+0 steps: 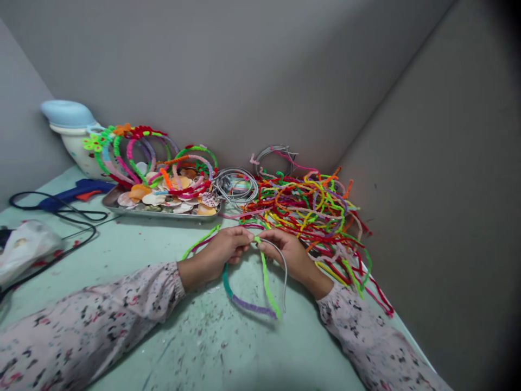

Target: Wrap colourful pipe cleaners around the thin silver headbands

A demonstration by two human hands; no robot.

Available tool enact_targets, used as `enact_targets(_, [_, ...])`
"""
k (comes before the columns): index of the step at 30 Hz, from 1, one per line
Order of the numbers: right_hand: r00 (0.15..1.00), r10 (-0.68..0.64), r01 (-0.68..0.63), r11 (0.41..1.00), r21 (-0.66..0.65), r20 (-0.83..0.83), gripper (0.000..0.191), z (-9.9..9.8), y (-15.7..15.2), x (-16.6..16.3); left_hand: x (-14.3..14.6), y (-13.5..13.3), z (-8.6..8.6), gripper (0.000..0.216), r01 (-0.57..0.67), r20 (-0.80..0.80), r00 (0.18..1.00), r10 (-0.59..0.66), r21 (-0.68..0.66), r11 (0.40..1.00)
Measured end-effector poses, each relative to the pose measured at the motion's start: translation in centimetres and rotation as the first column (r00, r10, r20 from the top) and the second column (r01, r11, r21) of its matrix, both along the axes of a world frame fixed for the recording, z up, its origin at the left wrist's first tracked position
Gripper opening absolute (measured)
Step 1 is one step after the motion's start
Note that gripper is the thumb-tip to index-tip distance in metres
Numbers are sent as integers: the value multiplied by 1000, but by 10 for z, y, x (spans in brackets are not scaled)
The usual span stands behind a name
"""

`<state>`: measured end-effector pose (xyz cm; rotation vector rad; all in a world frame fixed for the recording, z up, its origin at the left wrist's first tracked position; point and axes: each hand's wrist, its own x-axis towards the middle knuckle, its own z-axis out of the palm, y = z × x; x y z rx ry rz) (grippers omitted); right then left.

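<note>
My left hand (222, 250) is closed in a pinch on a thin headband, partly wrapped in fuzzy pipe cleaner. Its wrapped part hangs below my fingers, teal and then purple (252, 307). Bare grey wire (284, 266) curves down beside my right hand (287, 251). That hand pinches at the light green pipe cleaner (265, 279), where it meets the wire between my fingertips. The green length dangles down to near the purple end. Behind my left wrist lie green and dark red pipe cleaners (199, 243). My fingers hide part of the joint.
A metal tray (163, 214) holds shells and several wrapped headbands. Coiled grey wire hoops (236, 187) sit beside a big pile of coloured pipe cleaners (305, 203) at right. A blue glue gun (67, 196) with black cord, a white plastic bag (30, 250) and a blue-lidded container (77, 141) stand left.
</note>
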<state>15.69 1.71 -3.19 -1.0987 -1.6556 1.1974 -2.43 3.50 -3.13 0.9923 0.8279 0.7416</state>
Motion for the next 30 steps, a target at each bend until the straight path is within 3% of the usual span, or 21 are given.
enact_targets(5, [996, -54, 45, 991, 126, 67, 21, -5, -2, 0, 0, -1, 0, 14, 14, -11, 1000, -13, 22, 1000])
enact_targets(9, [972, -90, 25, 959, 284, 217, 16, -1, -3, 3, 0, -2, 2, 12, 23, -15, 1000, -22, 12, 1000])
enact_targets(16, [895, -91, -206, 783, 586, 436, 13, 11, 0, 13, 0, -2, 7, 6, 54, -71, 996, -51, 33, 998])
enact_targets(22, [753, -181, -387, 654, 649, 632, 15, 22, -2, 19, 0, -3, 10, 12, 88, -120, 989, -85, 16, 996])
enact_targets(30, [594, -274, -541, 560, 628, 756, 25, 40, -12, 20, -1, -2, 12, 16, 143, -144, 979, -143, -14, 990])
